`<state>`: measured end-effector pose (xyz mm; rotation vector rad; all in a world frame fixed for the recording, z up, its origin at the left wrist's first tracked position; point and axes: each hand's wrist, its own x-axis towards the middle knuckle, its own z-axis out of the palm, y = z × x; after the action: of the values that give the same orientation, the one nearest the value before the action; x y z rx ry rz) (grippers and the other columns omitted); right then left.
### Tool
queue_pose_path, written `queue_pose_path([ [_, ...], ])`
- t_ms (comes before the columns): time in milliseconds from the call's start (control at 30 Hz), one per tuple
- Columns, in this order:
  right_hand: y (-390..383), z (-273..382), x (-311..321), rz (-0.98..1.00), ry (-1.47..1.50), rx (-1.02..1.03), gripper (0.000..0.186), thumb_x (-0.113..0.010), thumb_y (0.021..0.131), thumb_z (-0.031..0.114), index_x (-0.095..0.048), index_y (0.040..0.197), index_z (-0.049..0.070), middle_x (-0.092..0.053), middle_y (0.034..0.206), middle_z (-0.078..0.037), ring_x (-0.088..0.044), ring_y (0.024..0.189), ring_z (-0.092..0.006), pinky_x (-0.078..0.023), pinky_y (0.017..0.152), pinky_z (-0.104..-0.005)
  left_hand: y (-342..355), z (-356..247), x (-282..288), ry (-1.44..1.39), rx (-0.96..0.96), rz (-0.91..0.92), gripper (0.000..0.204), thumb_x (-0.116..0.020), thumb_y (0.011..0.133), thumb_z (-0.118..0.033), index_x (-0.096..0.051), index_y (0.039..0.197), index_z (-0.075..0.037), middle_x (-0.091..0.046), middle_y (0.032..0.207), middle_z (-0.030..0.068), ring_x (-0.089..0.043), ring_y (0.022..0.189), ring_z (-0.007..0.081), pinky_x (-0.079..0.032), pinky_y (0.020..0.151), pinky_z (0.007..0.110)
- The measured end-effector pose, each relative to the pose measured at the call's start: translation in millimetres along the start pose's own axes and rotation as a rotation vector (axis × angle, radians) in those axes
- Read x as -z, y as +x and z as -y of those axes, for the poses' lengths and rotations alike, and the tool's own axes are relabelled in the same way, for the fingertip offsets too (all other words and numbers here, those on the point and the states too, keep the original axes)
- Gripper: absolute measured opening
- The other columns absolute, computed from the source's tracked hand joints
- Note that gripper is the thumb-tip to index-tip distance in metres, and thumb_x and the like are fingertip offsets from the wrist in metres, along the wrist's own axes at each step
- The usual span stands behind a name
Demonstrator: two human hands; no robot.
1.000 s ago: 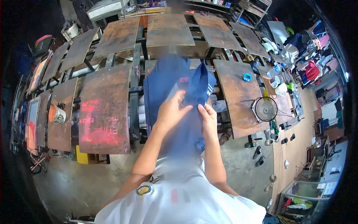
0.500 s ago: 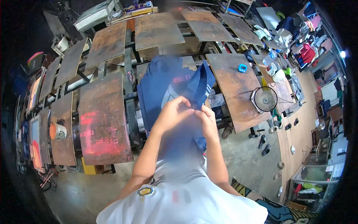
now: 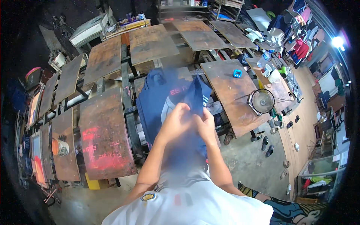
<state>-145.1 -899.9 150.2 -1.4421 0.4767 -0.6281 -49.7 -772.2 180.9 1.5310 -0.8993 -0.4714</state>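
Navy blue printed fabric [image 3: 152, 99] is spread over a board in front of me, with pale and reddish print on it. A narrow folded flap of it [image 3: 195, 93] stands up above my fingers. My left hand [image 3: 174, 122] pinches the flap's lower edge from the left, fingers curled. From the right, my right hand [image 3: 206, 126] grips the same edge, its thumb toward the left hand. More of the fabric hangs down between my forearms, where a blurred band hides detail. Whether it is a whole garment cannot be made out.
Rows of worn boards [image 3: 105, 131] stand on dark frames around me. At right are a small round fan [image 3: 262, 102], a blue timer [image 3: 237, 73] and a white jug [image 3: 274, 76]. A bucket [image 3: 60, 147] sits at left. Shoes [image 3: 269, 150] lie on the floor.
The view has tilted up slightly, so the boards appear lower. The flap stands more upright and narrower, and my hands have drawn a little apart while still holding it.
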Motion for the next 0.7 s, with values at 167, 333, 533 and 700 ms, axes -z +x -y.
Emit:
queue_pose_path([
  [167,5,-1,14,-0.007,0.128,-0.005,0.011,-0.058,0.093,0.002,-0.065,0.102,0.003,-0.064,0.089,0.004,-0.056,0.074,-0.0034,-0.046,0.066,-0.0207,-2,2,-2,0.059,0.008,0.032,0.042,-0.071,0.081,0.003,-0.049,0.115,-0.005,-0.049,0.076,-0.0029,-0.041,0.063,0.0020,-0.033,0.054,0.023],
  [333,-3,-7,8,0.039,0.052,0.031,0.008,-0.064,0.091,0.006,-0.060,0.084,0.003,-0.055,0.074,0.006,-0.047,0.067,-0.0022,-0.037,0.057,-0.0233,0,4,-11,0.217,-0.084,-0.079,0.042,-0.068,0.080,0.000,-0.052,0.119,-0.002,-0.060,0.098,0.0066,-0.060,0.089,0.0153,-0.047,0.079,0.029],
  [533,-9,-3,8,0.125,-0.200,0.144,0.014,-0.068,0.086,0.007,-0.060,0.086,-0.004,-0.055,0.067,-0.008,-0.051,0.062,-0.0102,-0.042,0.057,-0.0292,-2,5,-2,0.163,-0.077,-0.085,0.041,-0.067,0.080,-0.001,-0.057,0.119,0.001,-0.065,0.117,0.0149,-0.061,0.119,0.0291,-0.044,0.105,0.037],
  [700,-12,8,2,0.134,-0.277,0.203,0.012,-0.068,0.085,0.006,-0.064,0.088,-0.004,-0.058,0.068,-0.009,-0.053,0.063,-0.0113,-0.044,0.058,-0.0296,-6,7,6,0.204,-0.094,-0.135,0.036,-0.066,0.078,0.000,-0.062,0.114,0.001,-0.069,0.111,0.0116,-0.066,0.102,0.0220,-0.050,0.091,0.033],
])
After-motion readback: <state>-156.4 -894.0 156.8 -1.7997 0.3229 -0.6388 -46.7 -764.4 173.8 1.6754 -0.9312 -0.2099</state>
